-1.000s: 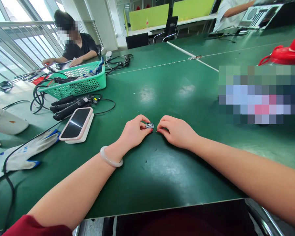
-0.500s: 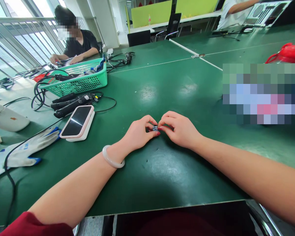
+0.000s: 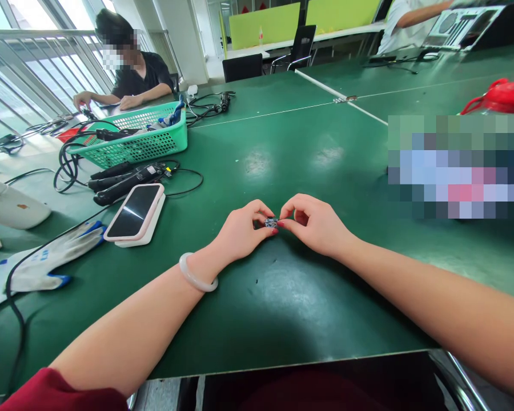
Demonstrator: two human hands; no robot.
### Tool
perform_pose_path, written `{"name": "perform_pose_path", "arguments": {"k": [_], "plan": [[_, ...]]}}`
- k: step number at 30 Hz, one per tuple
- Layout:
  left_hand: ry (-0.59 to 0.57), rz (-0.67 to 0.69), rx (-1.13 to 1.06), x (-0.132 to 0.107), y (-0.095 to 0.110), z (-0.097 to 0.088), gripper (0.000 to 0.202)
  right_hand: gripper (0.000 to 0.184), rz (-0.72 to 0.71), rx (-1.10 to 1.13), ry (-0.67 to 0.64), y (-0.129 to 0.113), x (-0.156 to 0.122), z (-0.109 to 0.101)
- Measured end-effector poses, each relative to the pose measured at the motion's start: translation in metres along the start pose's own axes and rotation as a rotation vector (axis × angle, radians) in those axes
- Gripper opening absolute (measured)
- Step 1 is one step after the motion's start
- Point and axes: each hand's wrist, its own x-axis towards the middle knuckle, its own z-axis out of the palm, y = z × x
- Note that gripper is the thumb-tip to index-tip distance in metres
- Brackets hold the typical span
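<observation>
Between my hands is a small dark piece with a pale pattern (image 3: 271, 223), too small to name. My left hand (image 3: 243, 229) grips it between thumb and fingers, just above the green table (image 3: 282, 319). My right hand (image 3: 316, 224) is at the piece's right edge, its thumb and forefinger pinched together. The fingertips hide whether the right hand grips the piece itself or something tiny on it. A white bangle (image 3: 197, 274) rings my left wrist.
Left of my hands lie a phone (image 3: 136, 212) on a white box, work gloves (image 3: 47, 262) and black cabled devices (image 3: 128, 181). Beyond stands a green basket (image 3: 154, 140). A co-worker (image 3: 139, 74) sits far left; another person's arm (image 3: 424, 14) shows far right, near a red lid (image 3: 508, 94).
My right hand's fingers have shifted slightly, and the patterned piece looks tilted a little differently. My left hand holds its place. The co-worker's hand at far left has moved outward to the left.
</observation>
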Motion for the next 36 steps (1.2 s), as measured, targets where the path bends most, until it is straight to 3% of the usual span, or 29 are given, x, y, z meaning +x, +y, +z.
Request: {"name": "perform_pose_path", "arguments": {"k": [5, 9, 17, 31, 36], "plan": [[0.149, -0.121, -0.007, 0.005, -0.007, -0.003, 0.021, 0.007, -0.065, -0.146, -0.162, 0.003, -0.002, 0.004], [0.189, -0.139, -0.025, 0.007, -0.009, -0.004, 0.022, 0.012, -0.086, -0.281, -0.248, 0.0, -0.003, 0.008], [0.137, -0.132, -0.003, 0.005, -0.004, -0.003, 0.031, 0.021, -0.267, -0.438, 0.0, 0.004, -0.001, 0.003], [0.156, -0.086, 0.008, 0.002, 0.0, -0.002, 0.034, 0.03, -0.392, -0.537, 0.073, -0.001, -0.002, -0.002], [0.068, -0.101, -0.229, 0.004, 0.001, -0.002, 0.036, 0.03, -0.44, -0.544, 0.132, -0.001, -0.004, -0.005]]}}
